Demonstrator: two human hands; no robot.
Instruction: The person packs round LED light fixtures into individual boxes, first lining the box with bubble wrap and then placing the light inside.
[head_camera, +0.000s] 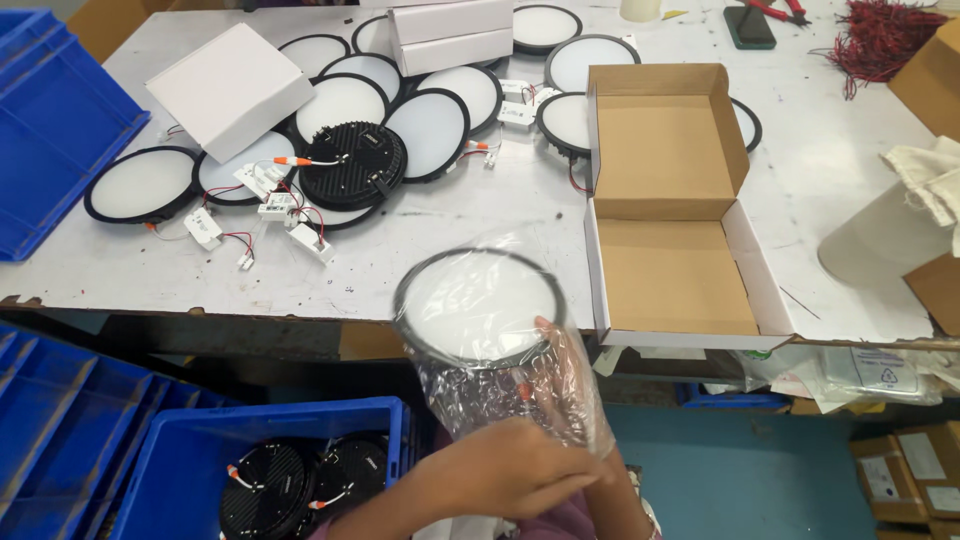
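I hold a round flat lamp (470, 300) with a black rim and white face, partly wrapped in a clear plastic bag (500, 390), in front of the table edge. My left hand (500, 465) grips the gathered lower part of the bag. My right hand (558, 375) is on the bag's right side, thumb pressed on the lamp's lower right rim. An open brown cardboard box (672, 275) with white outer walls lies on the table just right of the lamp, with nothing in it.
Several identical round lamps (432, 125) with wired drivers lie across the white table (120, 265), one face down showing its black back (352, 165). White closed boxes (230, 85) rest on them. Blue crates stand left (50, 130) and below (180, 450); red wires (880, 35) lie far right.
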